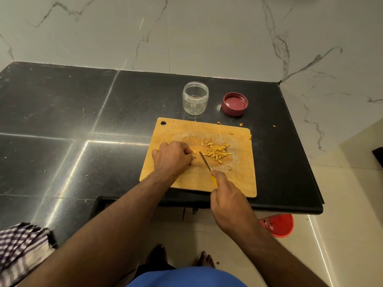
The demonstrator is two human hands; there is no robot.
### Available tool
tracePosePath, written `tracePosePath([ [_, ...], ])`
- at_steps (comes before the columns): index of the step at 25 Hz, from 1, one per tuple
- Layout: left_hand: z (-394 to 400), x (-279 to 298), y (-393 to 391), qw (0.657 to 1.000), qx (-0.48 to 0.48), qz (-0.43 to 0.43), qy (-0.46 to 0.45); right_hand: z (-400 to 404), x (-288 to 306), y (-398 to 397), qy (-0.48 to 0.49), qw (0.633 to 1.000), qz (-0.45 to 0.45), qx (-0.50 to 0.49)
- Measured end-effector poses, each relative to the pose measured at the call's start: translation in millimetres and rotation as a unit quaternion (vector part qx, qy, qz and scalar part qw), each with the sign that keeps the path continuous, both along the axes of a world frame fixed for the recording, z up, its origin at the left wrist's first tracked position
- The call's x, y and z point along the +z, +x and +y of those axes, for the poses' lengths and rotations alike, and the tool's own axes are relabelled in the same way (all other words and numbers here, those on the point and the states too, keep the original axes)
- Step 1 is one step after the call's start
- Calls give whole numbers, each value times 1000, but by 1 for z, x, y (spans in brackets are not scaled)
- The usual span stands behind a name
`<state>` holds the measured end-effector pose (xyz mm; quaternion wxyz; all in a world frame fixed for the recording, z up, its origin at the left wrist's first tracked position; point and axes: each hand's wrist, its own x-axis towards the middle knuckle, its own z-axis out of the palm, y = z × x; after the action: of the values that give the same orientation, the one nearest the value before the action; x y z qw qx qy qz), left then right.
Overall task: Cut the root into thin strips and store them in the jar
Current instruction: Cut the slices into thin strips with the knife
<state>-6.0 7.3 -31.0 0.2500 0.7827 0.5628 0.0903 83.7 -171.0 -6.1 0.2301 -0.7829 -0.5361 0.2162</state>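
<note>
At the table's (62, 104) near left corner a checked cloth (20, 247) hangs over the edge, cut off by the picture's border. Further right, the left hand (172, 157) rests knuckles-up on the left half of a wooden cutting board (238, 179), which lies at the table's near right edge; its fingers are curled down and pinch a small yellow-orange piece of root (194, 155), almost all of which is hidden under the fingertips, so its shape is hard to make out. Just right of that piece the tip of a knife (205, 161) touches the board, its narrow blade slanting back toward the right hand (227, 200), which is closed round the yellow handle and covers most of it. Beyond the blade, near the board's middle, lies a loose heap of cut strips (216, 152), short, thin and yellow-orange, with a few stray bits nearer the board's right and far edges and on the dark table just past it. Behind the board, toward the table's far right corner, a clear jar (195, 98) stands upright and open; whether anything lies in its bottom is unclear. Its dark red lid (234, 104) lies just to the right, inner side up. Below the table's near right corner a red bucket (278, 225) stands on the floor, partly hidden by the table's edge.
</note>
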Motion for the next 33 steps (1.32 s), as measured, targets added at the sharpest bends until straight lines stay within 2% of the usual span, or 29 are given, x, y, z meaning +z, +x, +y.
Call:
tracePosePath([
  [13, -4, 2, 1, 1000, 16, 9, 14, 19, -4, -4, -36, 998, -28, 39],
  [20, -3, 2, 0, 1000, 6, 14, 11, -2, 3, 1, -8, 1000, -3, -1],
  [33, -3, 0, -2, 1000, 18, 2, 1, 17, 1, -6, -6, 1000, 19, 14],
])
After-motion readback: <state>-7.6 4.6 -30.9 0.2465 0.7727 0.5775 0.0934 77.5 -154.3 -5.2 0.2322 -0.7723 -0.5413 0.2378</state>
